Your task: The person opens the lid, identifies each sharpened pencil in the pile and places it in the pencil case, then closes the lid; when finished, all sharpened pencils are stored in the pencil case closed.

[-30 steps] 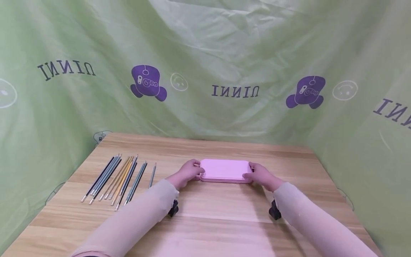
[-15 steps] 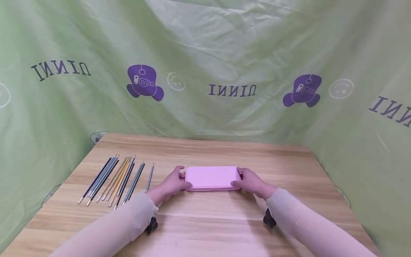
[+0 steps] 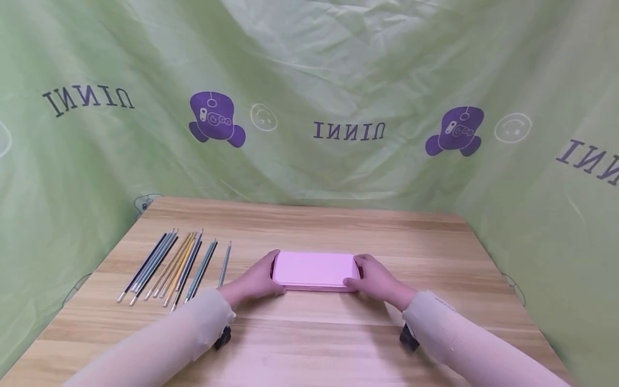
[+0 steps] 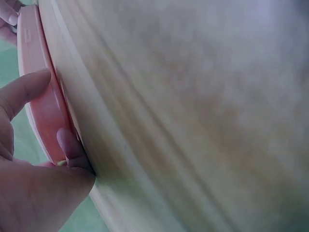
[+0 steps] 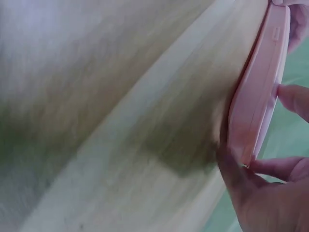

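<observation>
A closed pink pencil case (image 3: 315, 267) lies flat at about the middle of the wooden table (image 3: 309, 333), its long side facing me. My left hand (image 3: 260, 276) grips its left end, and my right hand (image 3: 378, 277) holds the right end with the thumb over the near corner. In the left wrist view, the thumb (image 4: 34, 87) presses the case's front side while other fingers bend around the end. The right wrist view shows fingers above and below the case (image 5: 256, 92). The fingers behind both ends are partly hidden.
Several pencils (image 3: 181, 263) lie in loose groups on the table's left side, dark, blue-grey and yellow. One single pencil (image 3: 225, 263) lies nearest my left hand, partly behind the forearm. A green printed curtain (image 3: 290, 172) hangs behind the table and along both sides.
Both hands have brought the pencil case to the left and nearer to me, mostly in the first half second. The left hand's fingers have closed in against its end. The pencils have stayed put.
</observation>
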`<state>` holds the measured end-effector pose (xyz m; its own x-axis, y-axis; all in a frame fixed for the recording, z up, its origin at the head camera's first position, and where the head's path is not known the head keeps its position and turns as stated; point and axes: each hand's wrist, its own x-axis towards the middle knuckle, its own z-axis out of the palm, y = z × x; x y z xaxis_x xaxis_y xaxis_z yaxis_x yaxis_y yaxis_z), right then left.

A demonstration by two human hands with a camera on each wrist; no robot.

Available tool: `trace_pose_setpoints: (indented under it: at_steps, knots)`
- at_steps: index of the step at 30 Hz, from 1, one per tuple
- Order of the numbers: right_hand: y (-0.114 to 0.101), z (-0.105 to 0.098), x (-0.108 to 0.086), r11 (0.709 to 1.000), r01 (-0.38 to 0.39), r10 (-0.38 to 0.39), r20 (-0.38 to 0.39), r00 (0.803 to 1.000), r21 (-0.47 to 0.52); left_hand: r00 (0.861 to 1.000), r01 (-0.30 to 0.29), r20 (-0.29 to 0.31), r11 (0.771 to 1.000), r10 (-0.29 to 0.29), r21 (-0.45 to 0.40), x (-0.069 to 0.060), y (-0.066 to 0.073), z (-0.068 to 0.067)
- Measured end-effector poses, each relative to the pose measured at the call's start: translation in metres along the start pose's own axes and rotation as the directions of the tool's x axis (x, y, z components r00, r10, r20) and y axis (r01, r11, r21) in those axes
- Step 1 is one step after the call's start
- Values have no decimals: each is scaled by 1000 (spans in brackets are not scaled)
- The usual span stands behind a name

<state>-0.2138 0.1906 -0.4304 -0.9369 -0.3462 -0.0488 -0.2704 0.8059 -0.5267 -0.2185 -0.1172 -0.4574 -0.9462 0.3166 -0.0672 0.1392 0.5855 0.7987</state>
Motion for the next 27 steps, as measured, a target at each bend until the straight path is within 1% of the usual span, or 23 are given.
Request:
trace_pose_setpoints:
  at_steps: [1, 2, 3, 5, 6, 7, 8, 10, 15, 17, 20, 24, 26, 27]
  knots:
    - [0, 0, 0, 997, 55, -55, 6, 998, -45, 1000, -2, 5, 1000, 2, 1, 1, 0, -1]
    - [1, 1, 1, 989, 121, -120, 17, 993, -85, 1000, 0, 11, 1000, 0, 5, 1, -1, -2]
    - [1, 1, 2, 973, 194, -192, 31, 981, -127, 1000, -1, 13, 1000, 1, 13, 2, -2, -2]
    - [0, 2, 4, 926, 329, -323, 63, 944, -184, 1000, 14, 16, 1000, -14, 15, 3, -3, -4]
    - [-1, 3, 5, 903, 380, -372, 79, 925, -199, 1000, 22, 17, 1000, -23, 9, 4, -4, -5]
    - [-3, 3, 6, 883, 420, -411, 88, 907, -208, 999, 31, 20, 1000, -31, -3, 4, -4, -6]
    - [-5, 4, 8, 868, 447, -437, 92, 895, -217, 999, 45, 24, 999, -45, -18, 5, -3, -7]
    - [-9, 5, 13, 851, 472, -463, 98, 881, -231, 997, 65, 31, 997, -64, -49, 6, -2, -8]
    - [-17, 4, 24, 796, 528, -514, 129, 848, -295, 996, 84, 53, 991, -78, -104, 10, 1, -8]
    - [-19, 3, 27, 782, 539, -521, 147, 841, -312, 995, 93, 53, 988, -87, -122, 11, 2, -7]
    - [-21, 2, 31, 769, 545, -523, 162, 837, -333, 995, 101, 42, 980, -95, -171, 14, 1, -6]
    - [-19, 2, 34, 734, 565, -540, 181, 822, -376, 996, 92, 39, 963, -85, -252, 17, -2, -4]
    - [-19, 2, 35, 718, 574, -547, 191, 815, -392, 996, 85, 38, 960, -77, -266, 19, -3, -3]
    - [-19, 2, 35, 717, 575, -545, 197, 815, -393, 996, 84, 34, 960, -77, -268, 20, -4, -2]
